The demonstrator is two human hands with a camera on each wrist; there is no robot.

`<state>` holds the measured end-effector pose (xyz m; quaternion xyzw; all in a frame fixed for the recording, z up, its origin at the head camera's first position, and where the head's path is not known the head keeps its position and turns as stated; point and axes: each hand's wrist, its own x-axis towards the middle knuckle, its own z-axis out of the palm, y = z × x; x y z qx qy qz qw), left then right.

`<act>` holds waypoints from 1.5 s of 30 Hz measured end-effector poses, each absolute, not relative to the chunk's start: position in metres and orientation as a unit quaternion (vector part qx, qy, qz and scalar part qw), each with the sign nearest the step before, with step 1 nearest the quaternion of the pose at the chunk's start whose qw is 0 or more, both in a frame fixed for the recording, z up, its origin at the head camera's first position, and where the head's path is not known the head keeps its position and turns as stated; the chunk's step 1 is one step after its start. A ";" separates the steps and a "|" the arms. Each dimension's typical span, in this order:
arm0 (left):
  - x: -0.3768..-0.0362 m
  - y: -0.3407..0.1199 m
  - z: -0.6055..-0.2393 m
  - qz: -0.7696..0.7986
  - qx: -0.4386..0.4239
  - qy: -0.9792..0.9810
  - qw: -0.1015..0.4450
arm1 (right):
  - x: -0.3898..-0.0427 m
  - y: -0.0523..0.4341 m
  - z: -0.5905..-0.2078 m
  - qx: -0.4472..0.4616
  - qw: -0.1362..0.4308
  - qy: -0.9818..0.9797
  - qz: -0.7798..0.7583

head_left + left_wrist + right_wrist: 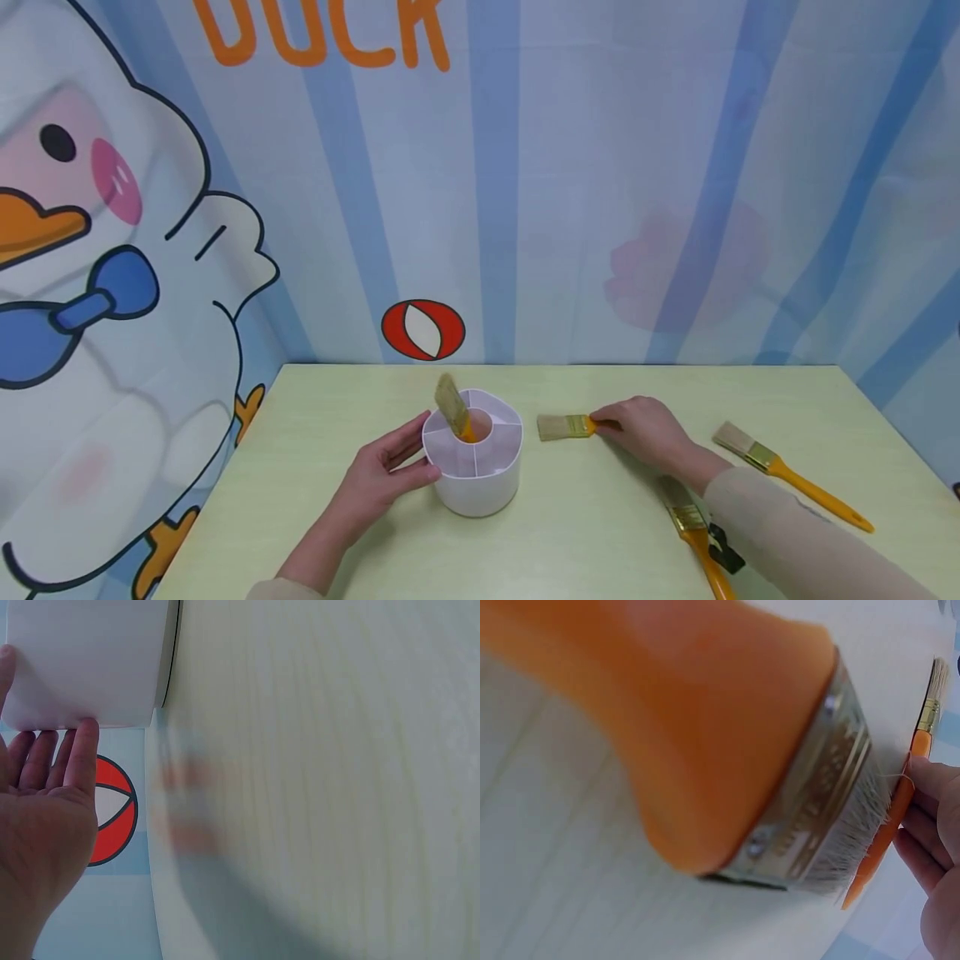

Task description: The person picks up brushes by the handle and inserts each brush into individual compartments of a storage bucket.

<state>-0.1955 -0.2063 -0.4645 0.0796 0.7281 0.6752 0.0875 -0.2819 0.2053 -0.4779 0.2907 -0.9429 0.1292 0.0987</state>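
A white round organizer cup [477, 493] with divided compartments stands upright, left of the table's middle. One paintbrush [452, 407] leans in its centre hole, bristles up. My left hand [375, 475] holds the cup's left side, thumb toward the front and fingers toward the back; its fingertips meet the smooth wall in the left wrist view. To the right of the cup, my right hand [643, 429] pinches the orange handle of a flat paintbrush [564, 427], whose bristles point left toward the cup. In the right wrist view that brush [891, 825] is partly covered by a nearer one.
Another paintbrush [693, 533] lies under and beside my right forearm, with a dark clip-like object [724, 550] close to it. A further paintbrush [810, 487] rests farther right, bristles away from me. Behind the pale wooden table [360, 387] hangs a striped cartoon backdrop [555, 208].
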 end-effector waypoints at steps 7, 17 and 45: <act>-0.196 -0.206 -0.464 0.672 0.083 0.731 0.087 | -0.281 0.205 -0.474 0.289 0.105 -0.944 0.124; -0.195 -0.206 -0.464 0.674 0.087 0.729 0.087 | -0.283 0.207 -0.467 0.242 0.082 -0.937 0.240; -0.195 -0.206 -0.465 0.674 0.083 0.729 0.082 | -0.257 0.109 -0.394 0.105 -0.083 -0.680 0.721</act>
